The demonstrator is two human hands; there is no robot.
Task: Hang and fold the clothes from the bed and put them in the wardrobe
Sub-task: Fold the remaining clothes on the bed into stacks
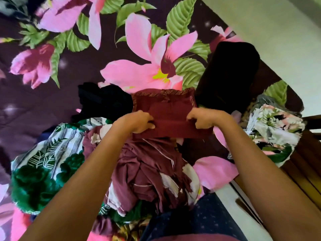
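A dark red garment with a patterned gold-red border lies partly folded on the bed in front of me. My left hand grips its left edge and my right hand grips its right edge, thumbs on the near fold. Beneath and nearer to me lies a heap of unfolded clothes: a maroon piece with white piping and a white and green leaf-print piece. A crumpled black garment sits just left of the red one.
The bed has a dark purple sheet with big pink flowers. A folded black garment lies at the right, with a floral white-green cloth near the bed's corner. Wooden bed frame and pale floor are at the right.
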